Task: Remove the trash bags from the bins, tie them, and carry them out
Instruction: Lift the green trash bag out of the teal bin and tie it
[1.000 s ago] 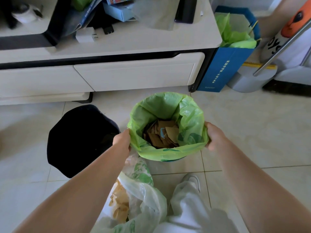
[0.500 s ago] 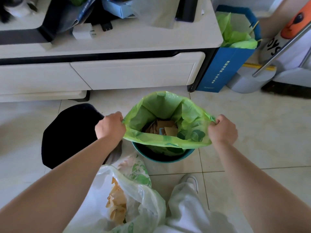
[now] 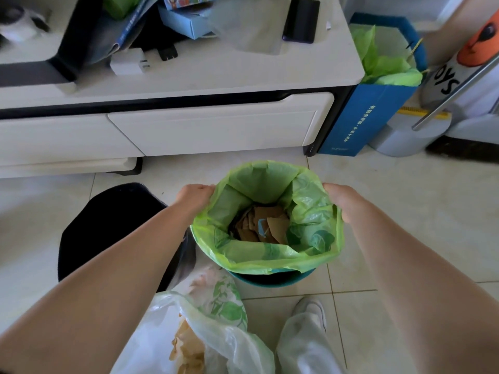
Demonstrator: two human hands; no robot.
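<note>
The trash bag (image 3: 266,256) is light green, the bin (image 3: 251,281) under it teal, the scraps (image 3: 266,225) inside brown. The plastic bag (image 3: 224,300) is whitish with a green leaf print. The paper bag (image 3: 370,117) is blue.

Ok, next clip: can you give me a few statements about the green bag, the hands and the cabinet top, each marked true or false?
1. The left hand and the right hand each grip the rim of the green bag, on opposite sides. True.
2. The green bag is empty. False: brown cardboard scraps lie at its bottom.
3. The bag's mouth is tied shut. False: it is wide open.
4. A dark phone lies on top of the white cabinet. True.
5. The rim of the teal bin shows under the bag's near edge. True.
</note>
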